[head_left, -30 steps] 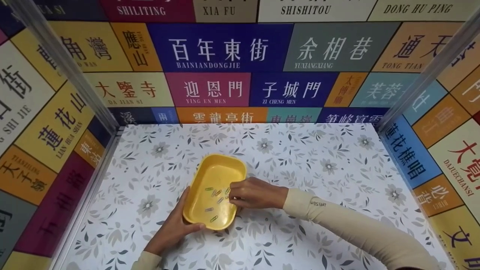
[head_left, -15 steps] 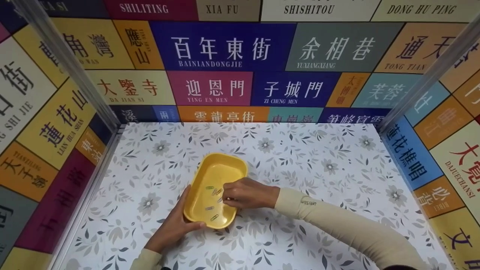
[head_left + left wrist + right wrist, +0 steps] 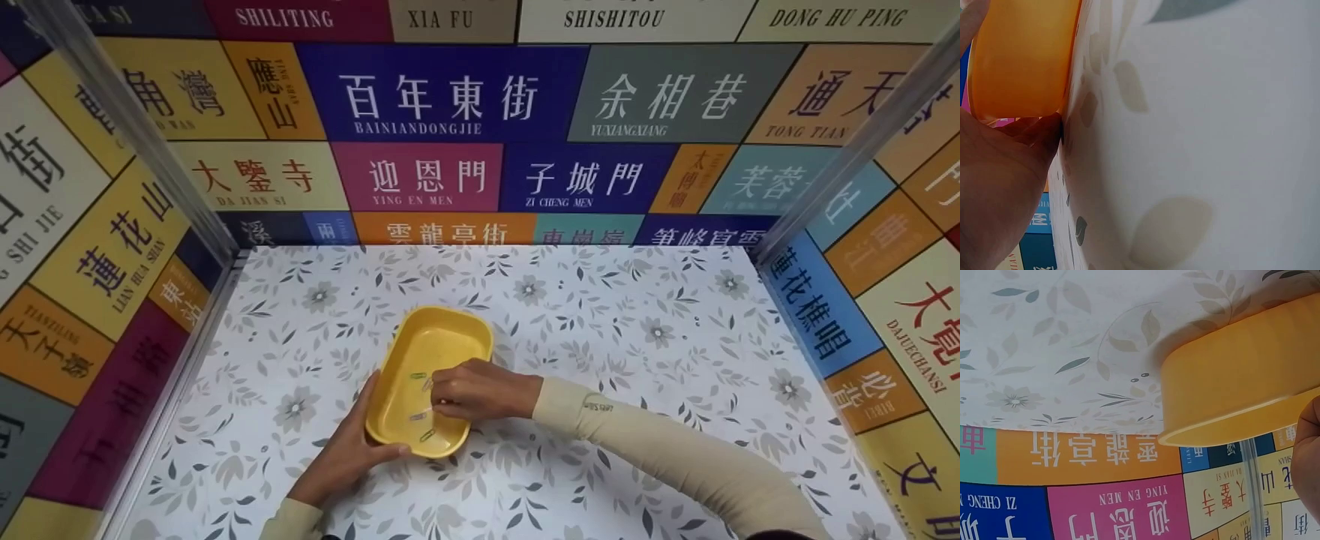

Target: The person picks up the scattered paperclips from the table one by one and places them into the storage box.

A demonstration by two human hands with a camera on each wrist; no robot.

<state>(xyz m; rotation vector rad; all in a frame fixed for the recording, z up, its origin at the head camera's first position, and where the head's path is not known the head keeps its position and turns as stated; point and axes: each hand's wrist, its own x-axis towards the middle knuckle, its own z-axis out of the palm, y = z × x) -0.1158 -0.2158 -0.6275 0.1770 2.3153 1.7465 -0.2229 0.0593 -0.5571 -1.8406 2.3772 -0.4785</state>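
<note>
A yellow oblong tray (image 3: 442,337) lies on the tabletop, with several coloured paper clips scattered toward its near half. Green clips (image 3: 418,376) and purple clips (image 3: 418,416) show left of the right hand. My left hand (image 3: 345,446) grips the tray's near left corner, thumb over the front rim and fingers along the outer side. Reaching over the right rim, my right hand (image 3: 480,390) has its fingers curled, fingertips low among the clips. Those fingertips are hidden, and I cannot tell whether they pinch a clip. In the right wrist view, the tray wall (image 3: 1230,377) stands beside that hand (image 3: 1306,467).
A white table covering (image 3: 615,300) with grey leaves and flowers surrounds the tray. Coloured panels (image 3: 442,90) with Chinese lettering enclose the back and both sides, with clear corner strips (image 3: 847,142) where they meet.
My right hand has shifted left across the tray, covering orange and purple clips that showed earlier. The left hand and the tray have stayed in place.
</note>
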